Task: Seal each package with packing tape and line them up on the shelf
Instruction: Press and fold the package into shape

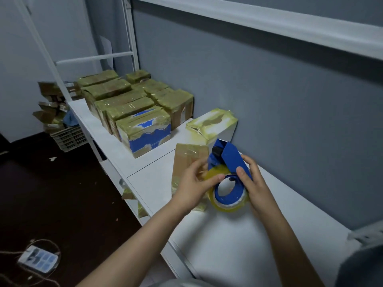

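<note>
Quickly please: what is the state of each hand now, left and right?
Left hand: pinches the tape roll, thumb on its rim.
Right hand: grips the blue tape dispenser.

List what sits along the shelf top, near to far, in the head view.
tape dispenser → white package → blue-and-white package → taped packages in rows at the far end

Grey-blue wall [269, 100] backs white metal shelving [238, 235] above a dark floor [51, 193], where apparently a power strip [38, 258] lies.
</note>
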